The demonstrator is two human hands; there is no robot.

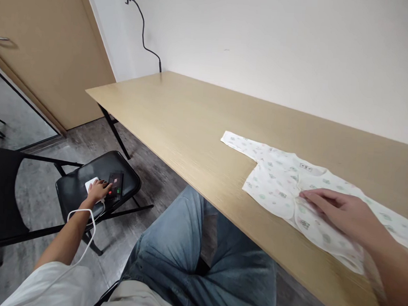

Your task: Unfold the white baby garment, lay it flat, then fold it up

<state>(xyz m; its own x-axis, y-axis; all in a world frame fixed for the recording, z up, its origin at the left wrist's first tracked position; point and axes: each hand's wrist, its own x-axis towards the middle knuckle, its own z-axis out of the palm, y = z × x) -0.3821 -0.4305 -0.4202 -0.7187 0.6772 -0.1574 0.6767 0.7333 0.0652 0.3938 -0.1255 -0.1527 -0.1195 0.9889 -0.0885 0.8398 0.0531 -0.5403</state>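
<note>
A white baby shirt point(276, 177) with small printed motifs lies spread on the table, its neck toward the wall and one sleeve stretched to the left. My right hand point(340, 213) is over its front, thumb and fingertips pinched together on the fabric by the front opening; the hand covers part of the shirt. Far to the left, my left hand point(98, 190) reaches down to a black folding chair. Its fingers are spread over a white block point(90, 182), perhaps a power bank, and touch a phone point(116, 184) whose screen is blurred out.
The wooden table point(178, 118) runs along a white wall. A black folding chair point(73, 204) stands left of my legs. A white cable point(89, 245) loops around my left forearm. At the table's far corner rises a black gooseneck phone holder point(143, 23). A door point(57, 42) is at left.
</note>
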